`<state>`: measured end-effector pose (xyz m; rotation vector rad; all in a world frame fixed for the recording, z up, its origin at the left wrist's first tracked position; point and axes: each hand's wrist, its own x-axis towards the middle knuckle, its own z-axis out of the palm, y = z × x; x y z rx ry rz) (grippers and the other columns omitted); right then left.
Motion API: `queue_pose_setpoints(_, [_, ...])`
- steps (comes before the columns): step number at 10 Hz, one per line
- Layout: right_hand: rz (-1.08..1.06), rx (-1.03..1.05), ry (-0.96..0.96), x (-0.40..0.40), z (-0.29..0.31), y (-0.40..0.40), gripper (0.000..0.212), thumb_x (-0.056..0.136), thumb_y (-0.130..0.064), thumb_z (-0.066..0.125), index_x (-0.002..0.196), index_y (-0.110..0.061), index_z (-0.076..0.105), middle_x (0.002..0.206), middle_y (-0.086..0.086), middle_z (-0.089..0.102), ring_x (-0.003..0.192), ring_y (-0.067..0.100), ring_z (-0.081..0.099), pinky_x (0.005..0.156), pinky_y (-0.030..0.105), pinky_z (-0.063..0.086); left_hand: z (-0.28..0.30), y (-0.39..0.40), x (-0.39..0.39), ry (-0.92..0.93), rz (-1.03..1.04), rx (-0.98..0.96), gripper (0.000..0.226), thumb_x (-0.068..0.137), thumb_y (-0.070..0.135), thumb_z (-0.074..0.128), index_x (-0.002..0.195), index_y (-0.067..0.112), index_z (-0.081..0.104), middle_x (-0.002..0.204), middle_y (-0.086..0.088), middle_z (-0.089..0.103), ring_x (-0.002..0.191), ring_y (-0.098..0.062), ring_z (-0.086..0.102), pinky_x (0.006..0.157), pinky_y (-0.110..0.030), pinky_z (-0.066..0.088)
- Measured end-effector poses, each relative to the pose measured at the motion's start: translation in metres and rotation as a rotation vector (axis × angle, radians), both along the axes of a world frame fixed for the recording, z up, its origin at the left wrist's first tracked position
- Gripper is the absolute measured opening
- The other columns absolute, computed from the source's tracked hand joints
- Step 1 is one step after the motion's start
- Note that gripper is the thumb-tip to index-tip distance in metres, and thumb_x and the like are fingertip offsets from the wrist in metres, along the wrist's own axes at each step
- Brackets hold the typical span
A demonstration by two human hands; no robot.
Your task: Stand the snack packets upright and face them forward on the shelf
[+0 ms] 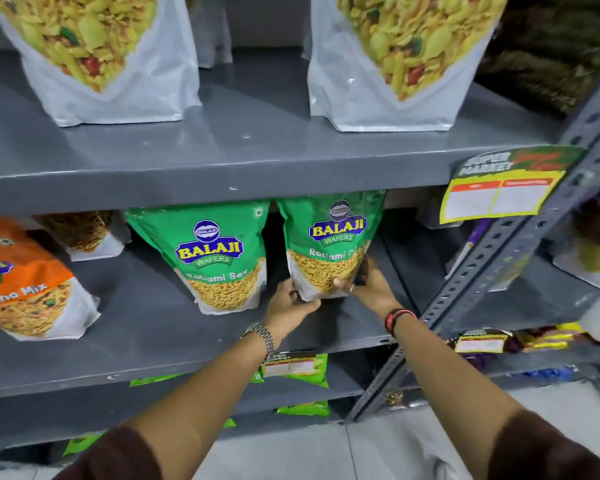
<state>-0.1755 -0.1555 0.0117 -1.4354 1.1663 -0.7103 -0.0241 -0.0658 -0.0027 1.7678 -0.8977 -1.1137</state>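
Two green Balaji Ratlami Sev packets stand upright on the middle grey shelf [146,327], labels facing me. The right green packet [329,237] is held at its base from both sides: my left hand [290,304] grips its lower left corner, my right hand [368,284] its lower right edge. The left green packet [215,258] stands free beside it, a narrow dark gap between them. An orange Mitha Mix packet [25,282] leans at the far left of the same shelf.
Two large white mixed-snack pouches [118,81] [388,81] stand on the upper shelf. A smaller sev pouch [87,237] sits behind at left. A slotted metal upright [499,251] with a yellow price tag [499,192] borders the right. Lower shelves hold green packets [302,372].
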Motion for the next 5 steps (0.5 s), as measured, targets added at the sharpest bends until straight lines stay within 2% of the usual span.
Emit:
queue_pose_setpoints(1, [-0.029,0.004,0.013,-0.011,-0.005,-0.002,0.072,0.072,-0.007,0.077,0.131,-0.005,0.035,0.136,0.015,0.053,0.122,0.025,0.053,0.102,0.033,0.044,-0.005,-0.008,-0.003,-0.013,-0.028,0.012,0.049,0.072,0.016,0.074,0.117,0.009,0.055,0.117,0.002,0.063,0.108,-0.014,0.060,0.087,-0.021,0.046])
queue_pose_setpoints(2, [-0.052,-0.014,0.069,-0.023,-0.005,-0.004,0.077,0.074,-0.011,0.076,0.136,-0.008,0.031,0.139,0.011,0.051,0.124,0.021,0.050,0.096,0.023,0.040,-0.009,-0.013,-0.010,-0.005,-0.042,0.001,0.050,0.071,0.014,0.074,0.117,0.016,0.054,0.113,0.008,0.060,0.098,-0.003,0.056,0.084,-0.016,0.042])
queue_pose_setpoints(3, [-0.071,-0.003,0.074,-0.031,-0.004,-0.004,0.085,0.074,-0.014,0.076,0.142,-0.011,0.024,0.144,0.010,0.045,0.132,0.024,0.044,0.108,0.034,0.036,-0.009,-0.016,-0.014,-0.027,-0.095,0.019,0.060,0.073,0.012,0.072,0.128,0.012,0.048,0.130,-0.001,0.057,0.110,-0.009,0.051,0.094,-0.021,0.039])
queue_pose_setpoints(4, [-0.072,0.007,0.061,-0.034,-0.004,-0.003,0.081,0.073,-0.015,0.076,0.139,-0.012,0.029,0.141,0.010,0.048,0.130,0.025,0.047,0.110,0.041,0.038,-0.010,-0.015,-0.013,-0.108,-0.125,0.019,0.058,0.078,0.010,0.067,0.131,0.010,0.045,0.136,-0.003,0.052,0.115,-0.012,0.050,0.094,-0.021,0.038])
queue_pose_setpoints(5, [-0.082,-0.047,0.136,-0.035,-0.004,0.005,0.064,0.075,-0.021,0.075,0.129,-0.010,0.043,0.131,0.013,0.058,0.121,0.028,0.055,0.105,0.045,0.043,0.000,0.002,-0.009,-0.362,-0.080,-0.092,0.047,0.084,0.010,0.059,0.130,0.010,0.049,0.136,-0.004,0.054,0.126,-0.020,0.050,0.103,-0.025,0.037])
